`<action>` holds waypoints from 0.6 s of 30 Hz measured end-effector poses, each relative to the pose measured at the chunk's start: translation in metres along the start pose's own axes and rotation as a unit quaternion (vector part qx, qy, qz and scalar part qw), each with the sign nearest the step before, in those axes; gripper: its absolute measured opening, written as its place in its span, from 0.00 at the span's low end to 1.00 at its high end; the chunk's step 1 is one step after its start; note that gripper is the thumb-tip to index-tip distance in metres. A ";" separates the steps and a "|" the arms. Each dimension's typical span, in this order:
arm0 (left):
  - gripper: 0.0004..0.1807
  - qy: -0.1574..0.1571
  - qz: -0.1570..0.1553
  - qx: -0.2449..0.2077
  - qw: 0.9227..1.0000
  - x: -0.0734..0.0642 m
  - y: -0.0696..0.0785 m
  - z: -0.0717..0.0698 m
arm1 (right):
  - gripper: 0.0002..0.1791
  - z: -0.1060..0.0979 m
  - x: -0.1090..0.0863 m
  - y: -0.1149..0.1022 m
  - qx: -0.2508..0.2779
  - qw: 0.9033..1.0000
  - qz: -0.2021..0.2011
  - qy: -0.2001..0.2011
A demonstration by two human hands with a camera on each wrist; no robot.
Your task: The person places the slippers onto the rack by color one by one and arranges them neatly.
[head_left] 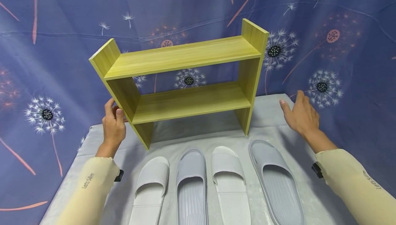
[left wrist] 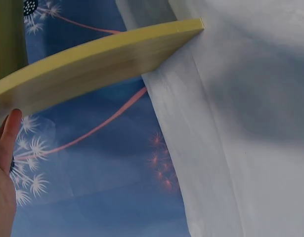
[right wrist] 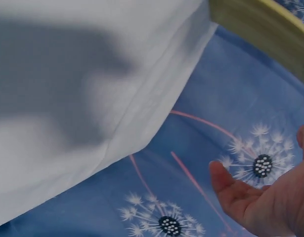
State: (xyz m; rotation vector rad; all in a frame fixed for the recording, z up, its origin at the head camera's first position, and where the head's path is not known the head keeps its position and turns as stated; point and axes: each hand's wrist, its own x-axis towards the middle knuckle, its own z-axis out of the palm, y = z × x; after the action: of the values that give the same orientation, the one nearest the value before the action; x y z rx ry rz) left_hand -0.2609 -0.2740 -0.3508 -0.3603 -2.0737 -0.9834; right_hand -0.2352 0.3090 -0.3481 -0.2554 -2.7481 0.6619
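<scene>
A small two-tier wooden shelf [head_left: 188, 101], yellow-green with upright side panels, stands on the cloth-covered table toward the back, turned at a slight angle. My left hand [head_left: 113, 127] is at the outer face of its left panel, thumb toward me and the fingers partly hidden behind. In the left wrist view a fingertip meets the panel [left wrist: 102, 61]. Off to the right of the shelf, my right hand [head_left: 301, 115] hangs apart from it with nothing in it, fingers loosely extended; the right wrist view also shows the bare hand [right wrist: 260, 207].
In front of the shelf, white slippers [head_left: 230, 197] and grey slippers [head_left: 191, 201] lie in a row, toes toward it. Pale cloth [head_left: 318, 187] covers the table. A blue dandelion-print curtain [head_left: 198, 4] hangs behind and at both sides.
</scene>
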 end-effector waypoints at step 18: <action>0.24 0.031 0.026 0.021 0.999 -0.003 0.002 0.009 | 0.54 -0.001 -0.061 -0.028 -0.026 0.996 0.024 -0.077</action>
State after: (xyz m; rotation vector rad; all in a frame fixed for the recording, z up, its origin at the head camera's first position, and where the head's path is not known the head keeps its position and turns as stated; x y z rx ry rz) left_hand -0.2620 -0.2658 -0.3553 -0.3561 -2.0166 -0.9072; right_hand -0.1804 0.2701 -0.3498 -0.2929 -2.9181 0.6480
